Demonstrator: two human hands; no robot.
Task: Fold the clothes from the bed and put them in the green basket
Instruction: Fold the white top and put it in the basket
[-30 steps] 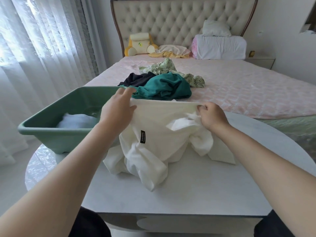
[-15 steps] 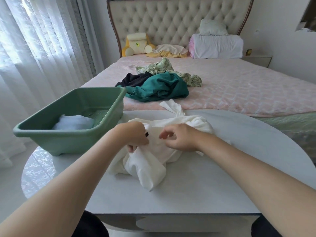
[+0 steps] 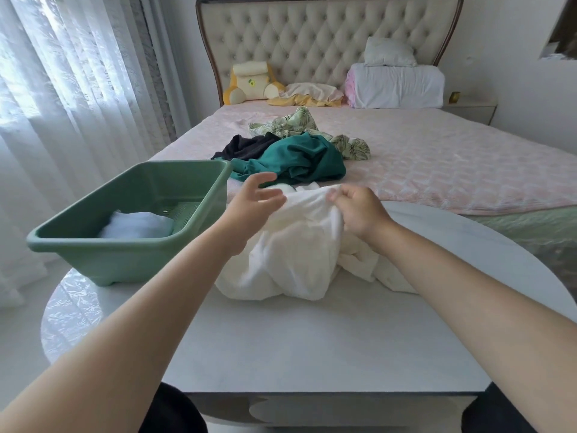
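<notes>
While heaped on white desk (image 3: 312,339), crumpled white garment (image 3: 296,245): pinched by right hand (image 3: 359,210) fingers (image 3: 335,195).
Fingers of left hand (image 3: 253,204): spread wide, empty.

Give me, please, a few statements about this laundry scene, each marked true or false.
1. The right hand pinches the white garment. True.
2. The left hand grips the white garment too. False: it is open, fingers spread, gripping nothing.
3. The green basket holds nothing. False: a pale cloth lies in it.
4. The teal garment lies on the bed. True.
</notes>
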